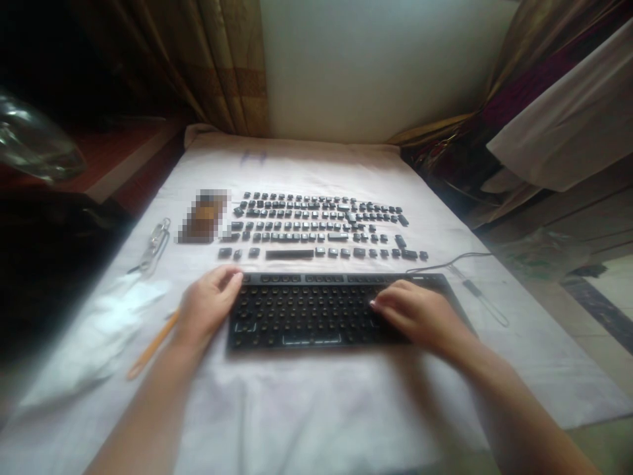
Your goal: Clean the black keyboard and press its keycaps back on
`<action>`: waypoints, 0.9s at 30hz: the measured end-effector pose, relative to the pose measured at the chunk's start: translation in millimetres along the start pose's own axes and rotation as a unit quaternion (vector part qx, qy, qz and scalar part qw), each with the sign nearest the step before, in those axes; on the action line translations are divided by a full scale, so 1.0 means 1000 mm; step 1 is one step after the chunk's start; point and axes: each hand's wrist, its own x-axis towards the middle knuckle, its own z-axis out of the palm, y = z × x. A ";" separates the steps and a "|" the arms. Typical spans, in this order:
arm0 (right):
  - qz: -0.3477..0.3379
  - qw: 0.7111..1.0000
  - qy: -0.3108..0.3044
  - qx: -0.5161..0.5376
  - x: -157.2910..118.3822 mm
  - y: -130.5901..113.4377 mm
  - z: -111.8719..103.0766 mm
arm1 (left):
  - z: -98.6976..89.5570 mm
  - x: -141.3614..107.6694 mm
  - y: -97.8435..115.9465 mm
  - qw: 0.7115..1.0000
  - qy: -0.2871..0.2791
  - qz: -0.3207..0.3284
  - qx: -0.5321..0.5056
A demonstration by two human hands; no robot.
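Observation:
A black keyboard lies flat on the cloth, most of its keycaps off and its switch sockets bare. My left hand grips its upper left corner, the thumb near the top row. Over the keyboard's right part is my right hand, fingers drawn together in a pinch close to the sockets. Whatever those fingertips hold, if anything, is hidden. Behind the keyboard, loose black keycaps are laid out in several rows. The long spacebar sits in the nearest row.
White cloth covers the table. Left of the keyboard are an orange-handled tool, a crumpled white cloth or bag, a wire tool and a blurred-out rectangular object. A cable and a wire-loop tool lie right.

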 end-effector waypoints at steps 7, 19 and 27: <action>0.038 0.996 -0.060 -0.055 -0.008 0.019 -0.011 | -0.001 0.000 0.000 1.000 -0.006 -0.005 -0.001; -0.029 0.997 0.022 0.073 -0.001 -0.028 -0.014 | -0.001 0.001 -0.002 1.000 -0.016 0.000 -0.025; -0.159 0.970 0.050 0.174 0.029 -0.097 0.048 | 0.001 0.003 -0.009 0.997 -0.018 0.014 -0.075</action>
